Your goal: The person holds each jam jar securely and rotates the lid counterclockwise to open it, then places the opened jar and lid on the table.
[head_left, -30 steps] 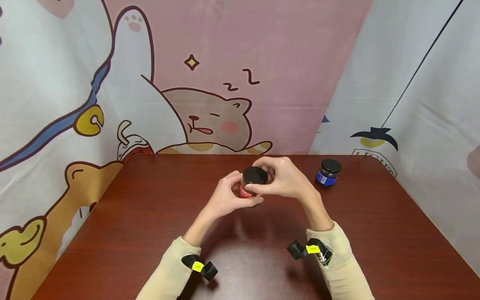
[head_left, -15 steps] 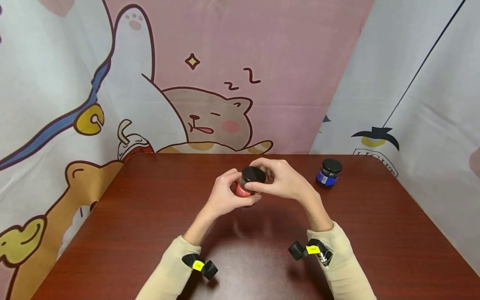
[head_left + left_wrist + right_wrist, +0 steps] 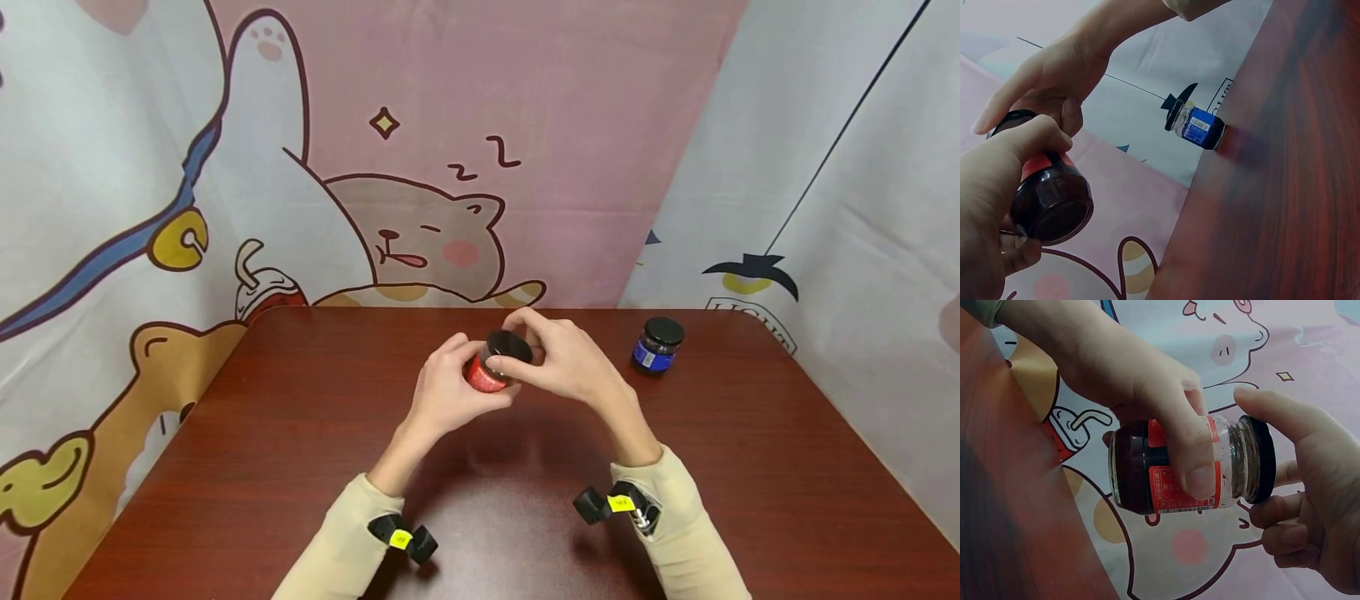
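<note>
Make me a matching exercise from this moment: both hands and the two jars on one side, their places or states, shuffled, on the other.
1. Left hand
2. Right hand
3. Red-labelled jar
4. Blue-labelled jar

A. Standing on the table
B. Fingers at a black lid
C. Wrapped round a jar's labelled body
D. Tilted, held off the table

Pairs: 1-C, 2-B, 3-D, 4-A

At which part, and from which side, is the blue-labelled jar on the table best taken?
Probably around its blue label, coming from the near side with the right hand, the nearer one, once it leaves the red-labelled jar. The blue-labelled jar stands upright, and its rounded wall faces the person unobstructed.
</note>
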`<state>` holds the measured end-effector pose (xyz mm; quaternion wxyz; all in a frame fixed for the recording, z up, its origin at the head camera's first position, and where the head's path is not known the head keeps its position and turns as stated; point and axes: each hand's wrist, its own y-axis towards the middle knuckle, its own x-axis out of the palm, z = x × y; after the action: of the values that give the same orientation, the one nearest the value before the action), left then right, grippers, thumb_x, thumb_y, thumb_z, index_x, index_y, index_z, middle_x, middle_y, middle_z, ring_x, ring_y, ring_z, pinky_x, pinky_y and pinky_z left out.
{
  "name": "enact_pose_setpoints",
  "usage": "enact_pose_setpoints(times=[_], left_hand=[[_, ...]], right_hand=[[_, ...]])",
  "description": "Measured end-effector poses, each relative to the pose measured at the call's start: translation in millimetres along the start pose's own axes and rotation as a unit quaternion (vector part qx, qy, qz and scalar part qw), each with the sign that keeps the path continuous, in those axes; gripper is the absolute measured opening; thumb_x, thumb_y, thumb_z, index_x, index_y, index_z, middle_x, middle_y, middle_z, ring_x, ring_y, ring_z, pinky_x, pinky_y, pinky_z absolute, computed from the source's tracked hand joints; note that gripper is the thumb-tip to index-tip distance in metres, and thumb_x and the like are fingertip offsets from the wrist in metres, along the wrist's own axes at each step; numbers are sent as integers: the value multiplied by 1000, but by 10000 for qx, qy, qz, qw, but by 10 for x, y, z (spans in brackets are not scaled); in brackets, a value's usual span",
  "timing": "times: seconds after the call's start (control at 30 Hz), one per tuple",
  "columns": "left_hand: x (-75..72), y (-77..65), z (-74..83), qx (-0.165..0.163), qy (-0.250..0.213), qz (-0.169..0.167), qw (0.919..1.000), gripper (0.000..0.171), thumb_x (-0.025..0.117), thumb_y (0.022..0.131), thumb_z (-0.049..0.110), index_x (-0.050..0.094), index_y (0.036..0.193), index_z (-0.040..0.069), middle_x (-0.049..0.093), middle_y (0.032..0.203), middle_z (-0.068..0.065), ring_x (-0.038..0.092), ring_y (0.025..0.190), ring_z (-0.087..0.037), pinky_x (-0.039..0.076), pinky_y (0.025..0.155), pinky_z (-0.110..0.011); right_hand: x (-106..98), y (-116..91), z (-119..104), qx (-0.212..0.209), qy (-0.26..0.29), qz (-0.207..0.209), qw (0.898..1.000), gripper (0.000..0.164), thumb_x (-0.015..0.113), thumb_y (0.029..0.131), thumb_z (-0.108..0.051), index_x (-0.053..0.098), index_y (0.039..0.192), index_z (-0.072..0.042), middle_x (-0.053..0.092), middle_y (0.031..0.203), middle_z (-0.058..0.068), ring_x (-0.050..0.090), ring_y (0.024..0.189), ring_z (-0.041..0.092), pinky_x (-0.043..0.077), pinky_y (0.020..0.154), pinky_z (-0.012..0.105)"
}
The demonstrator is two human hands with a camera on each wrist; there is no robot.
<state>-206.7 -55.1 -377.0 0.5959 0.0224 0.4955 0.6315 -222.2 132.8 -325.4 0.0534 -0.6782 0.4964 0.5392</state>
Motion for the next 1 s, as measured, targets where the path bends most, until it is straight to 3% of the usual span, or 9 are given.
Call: enact_pose_setpoints(times=[0.17,0.37,0.73,1.0], left_hand=[[-9,-8,39,44,608,117,9981,39,75,57,50,63,81,21,42,75,12,46,62,-4,43,51,-25],[-17,0,49,110,781,185,9967,39,74,59,49,63,82,20,42,75,12,46,62,-5,45,50,-26],[-26,24,5,251,-61,173,9995,33,77,58,45,66,80,23,41,69,13,42,60,0,39,50,-19],[-46,37,-21,215,-695,-34,9973,33,80,57,42,68,82,24,44,69,14,44,64,0,41,53,-20]], right_hand=[[9,-4,-6,68,-137,35,9999,50,58,75,-65,52,106,-26,44,59,-7,42,46,6,35,43,26],[11,-5,-2,86,-75,-17,9999,47,57,77,-63,52,108,-28,43,57,-7,41,45,7,33,42,27],[64,11,23,-246,45,213,9995,41,60,77,-60,53,104,-29,40,59,-9,42,48,3,35,45,25],[77,16,14,-400,181,343,9984,40,63,76,-57,55,102,-29,39,59,-6,40,49,3,33,45,24]])
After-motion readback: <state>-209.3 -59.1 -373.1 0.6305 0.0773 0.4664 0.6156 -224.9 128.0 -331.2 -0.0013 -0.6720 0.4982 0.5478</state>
